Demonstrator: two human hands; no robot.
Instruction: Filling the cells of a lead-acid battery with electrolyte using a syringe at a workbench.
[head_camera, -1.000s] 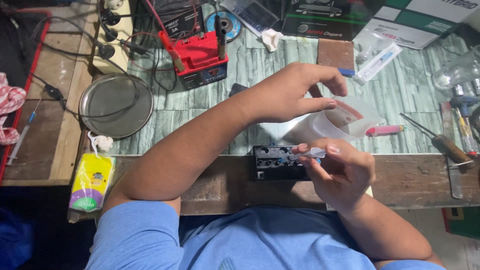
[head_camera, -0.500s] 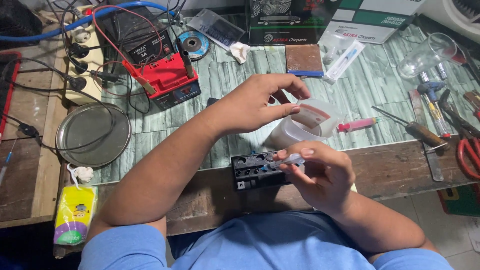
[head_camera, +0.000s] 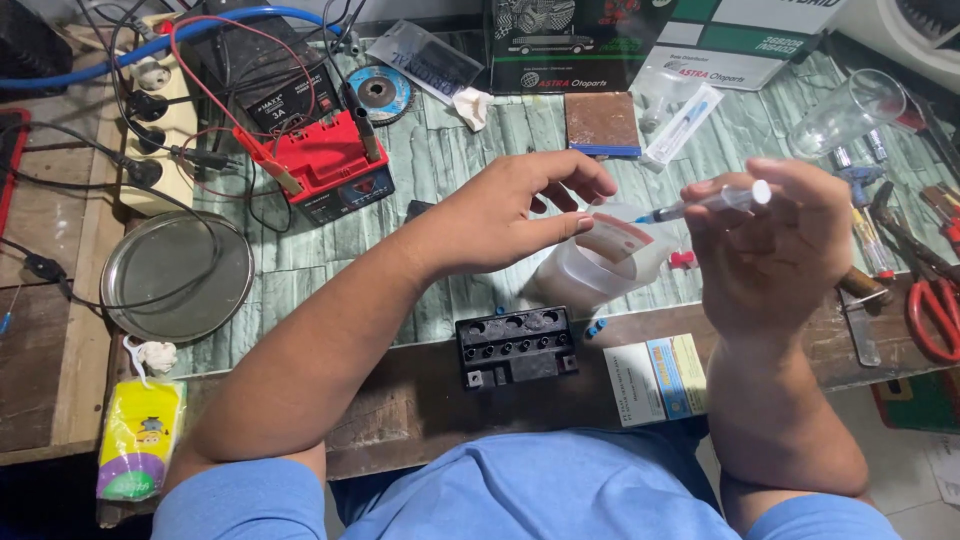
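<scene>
- My right hand (head_camera: 775, 250) is closed around a syringe (head_camera: 712, 202), held level just right of the plastic cup (head_camera: 590, 270), needle tip pointing into the cup's mouth.
- My left hand (head_camera: 510, 210) is open and loosely curled over the cup from the left, thumb resting against the red-marked part of its rim; I cannot tell how firmly it presses.
- The syringe looks light, thin and stiff; I judge the barrel the safe place to pinch, well clear of the needle, which would bend or prick.
- The cup looks soft-walled and light, likely to tip or buckle if squeezed, so I would steady it low on the wall.
- The small black battery (head_camera: 517, 346), its top holes open, lies in front of the cup, nearer me, untouched by either hand.
- A red charger (head_camera: 325, 165) with clip leads stands well left of the cup, behind it.
- A round metal plate (head_camera: 150, 290) lies farther left of the cup.
</scene>
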